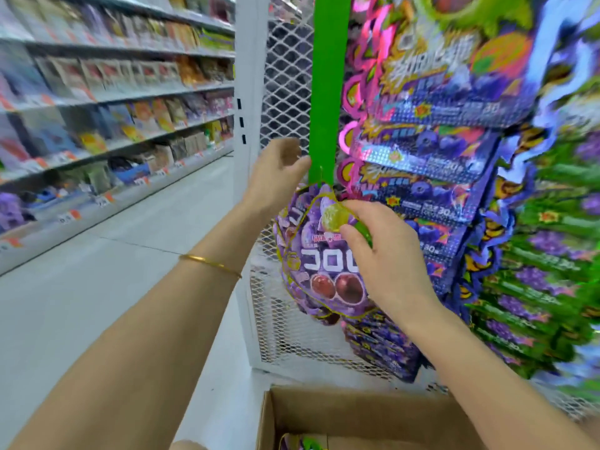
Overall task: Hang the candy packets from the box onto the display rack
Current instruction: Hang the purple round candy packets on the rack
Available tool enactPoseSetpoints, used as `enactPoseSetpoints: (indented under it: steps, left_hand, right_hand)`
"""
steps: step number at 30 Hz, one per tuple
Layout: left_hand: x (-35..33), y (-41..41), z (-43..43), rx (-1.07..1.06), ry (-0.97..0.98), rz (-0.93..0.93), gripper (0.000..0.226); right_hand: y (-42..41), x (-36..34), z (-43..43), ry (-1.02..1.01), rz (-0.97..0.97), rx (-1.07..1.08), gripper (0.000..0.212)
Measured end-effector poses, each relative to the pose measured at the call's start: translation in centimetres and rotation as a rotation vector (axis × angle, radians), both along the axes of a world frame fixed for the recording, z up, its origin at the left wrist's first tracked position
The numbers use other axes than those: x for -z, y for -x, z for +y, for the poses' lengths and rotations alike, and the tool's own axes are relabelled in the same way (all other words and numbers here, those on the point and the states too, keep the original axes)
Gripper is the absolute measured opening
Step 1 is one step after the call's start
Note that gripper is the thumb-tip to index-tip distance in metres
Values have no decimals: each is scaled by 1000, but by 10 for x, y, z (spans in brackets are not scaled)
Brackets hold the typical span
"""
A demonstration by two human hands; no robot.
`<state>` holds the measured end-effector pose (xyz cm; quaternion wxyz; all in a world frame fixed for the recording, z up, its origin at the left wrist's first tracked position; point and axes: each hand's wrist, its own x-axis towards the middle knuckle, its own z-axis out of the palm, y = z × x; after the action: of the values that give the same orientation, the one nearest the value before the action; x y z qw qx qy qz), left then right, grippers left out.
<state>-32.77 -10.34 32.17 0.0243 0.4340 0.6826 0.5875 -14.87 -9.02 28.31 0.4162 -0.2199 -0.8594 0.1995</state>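
Observation:
A bunch of purple grape candy packets [319, 271] hangs at the lower end of a green hanging strip [328, 92] on the white mesh display rack [285, 332]. My right hand [386, 254] grips the front packet near its top, thumb on its yellow-green part. My left hand [276, 177] is at the strip's left edge just above the packets, fingers curled and pinching at it. The open cardboard box [350, 414] lies below, with a few purple packets [302, 443] showing at its bottom edge.
Rows of purple and green candy packets [454, 157] hang on the rack to the right. A white rack post [248, 92] stands left of the strip. Store shelves [107, 102] full of goods run along the left, with a pale aisle floor [113, 271] between.

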Motion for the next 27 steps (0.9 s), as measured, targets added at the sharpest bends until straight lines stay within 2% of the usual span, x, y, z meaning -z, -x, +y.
enactPoseSetpoints:
  steps: [3,8,14,19,22,27]
  left_hand:
    - [-15,0,20,-7,-61,-43,28]
    - [-26,0,24,82,-60,-150,21]
    - [-36,-4,9,174,-92,-252,10]
    - [-44,-6,-1,149,-101,-283,7]
    - [-46,-7,-4,125,-110,-296,9]
    - [-46,-8,-4,122,-116,-323,29]
  right_hand:
    - [2,-16,6,44,55,-21,45]
    - [17,-32,20,-5,105,3,30]
    - [39,-45,26,-31,88,31,33]
    - [52,-53,28,-20,76,41,34]
    - [55,-56,27,2,91,39,34]
    - [53,-56,27,55,131,38,34]
